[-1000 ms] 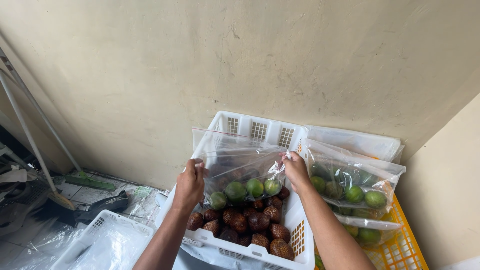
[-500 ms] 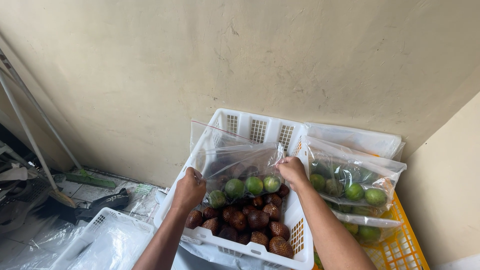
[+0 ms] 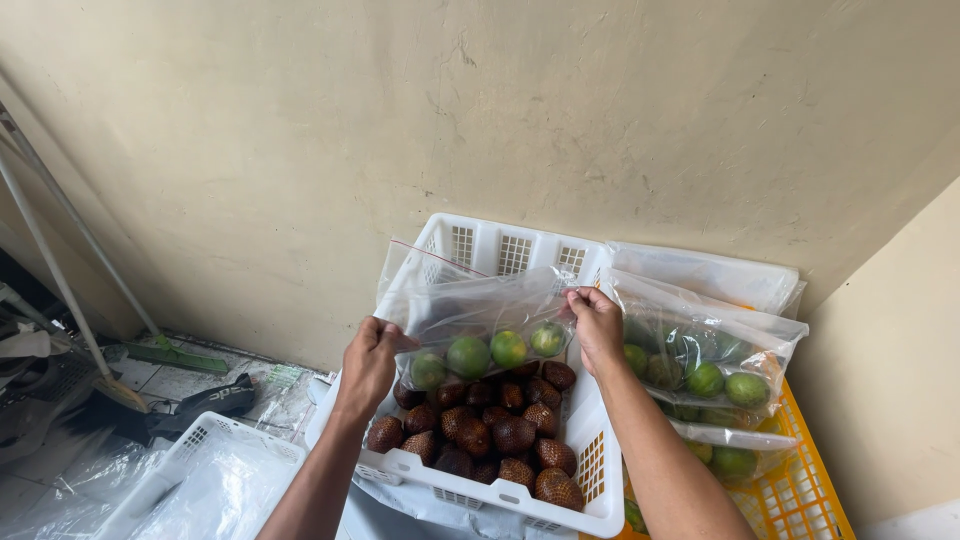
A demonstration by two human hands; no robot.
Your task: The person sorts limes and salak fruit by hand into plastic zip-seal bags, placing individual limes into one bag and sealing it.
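Head view: left hand (image 3: 368,358) and right hand (image 3: 598,325) pinch the limp, slippery bag (image 3: 480,310) by its top corners; the limes (image 3: 488,352) weigh it down.

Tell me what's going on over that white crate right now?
A person holds a clear plastic bag by its two upper corners, left hand on one side and right hand on the other. Four green round fruits sit in the bottom of the bag. It hangs just above a white crate full of brown scaly fruits. To the right, more filled bags of green fruit lie stacked on a yellow crate.
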